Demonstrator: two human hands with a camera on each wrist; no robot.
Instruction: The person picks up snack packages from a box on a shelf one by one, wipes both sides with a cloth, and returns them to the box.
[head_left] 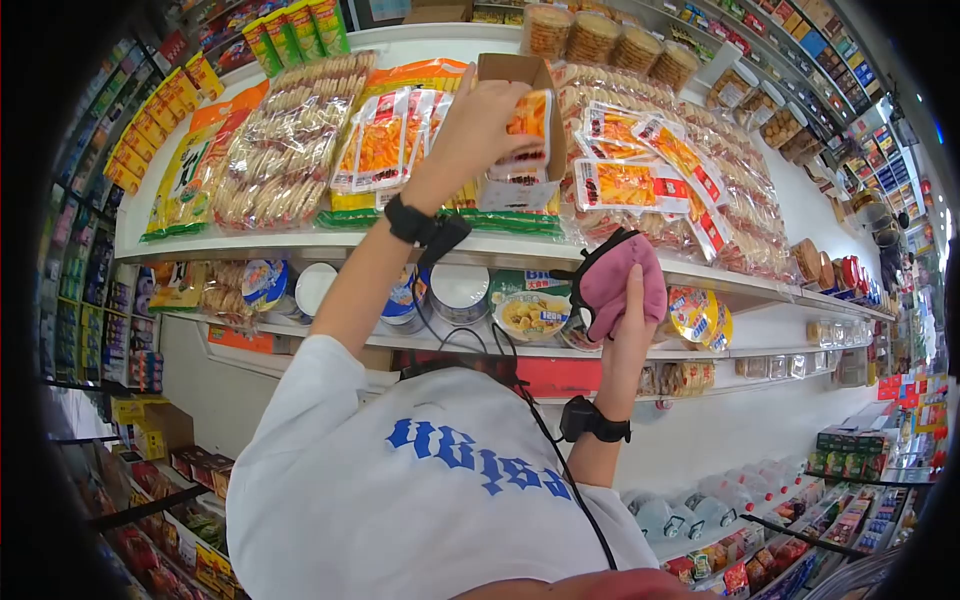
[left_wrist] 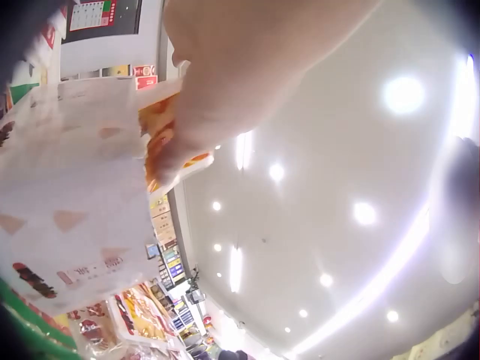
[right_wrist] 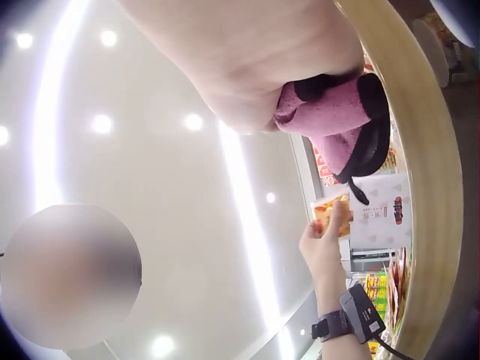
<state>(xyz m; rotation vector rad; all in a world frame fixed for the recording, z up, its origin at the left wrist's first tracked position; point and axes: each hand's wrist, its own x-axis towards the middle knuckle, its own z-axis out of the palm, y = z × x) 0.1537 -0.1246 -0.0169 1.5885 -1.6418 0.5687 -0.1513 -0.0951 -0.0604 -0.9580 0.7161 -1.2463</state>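
My left hand [head_left: 475, 135] is at an open display box [head_left: 513, 68] on the upper shelf. Its fingers grip an orange-and-white snack packet [head_left: 528, 115] at the box's mouth. In the left wrist view, the fingertips overlap the orange packet [left_wrist: 159, 135] behind the box's pale printed wall [left_wrist: 82, 187]. My right hand [head_left: 632, 318] holds a bunched pink cloth [head_left: 625, 285] with black edging in front of the shelf edge, thumb lying over it. The right wrist view shows the pink cloth [right_wrist: 337, 112] with a black cord end hanging from it.
Loose snack packets [head_left: 630, 185] lie right of the box over large bags. More packets [head_left: 385, 140] and a bagged stack of crackers [head_left: 295, 150] lie to its left. Round jars [head_left: 590, 40] stand behind. Instant noodle tubs [head_left: 460, 290] fill the shelf below the protruding shelf edge [head_left: 500, 243].
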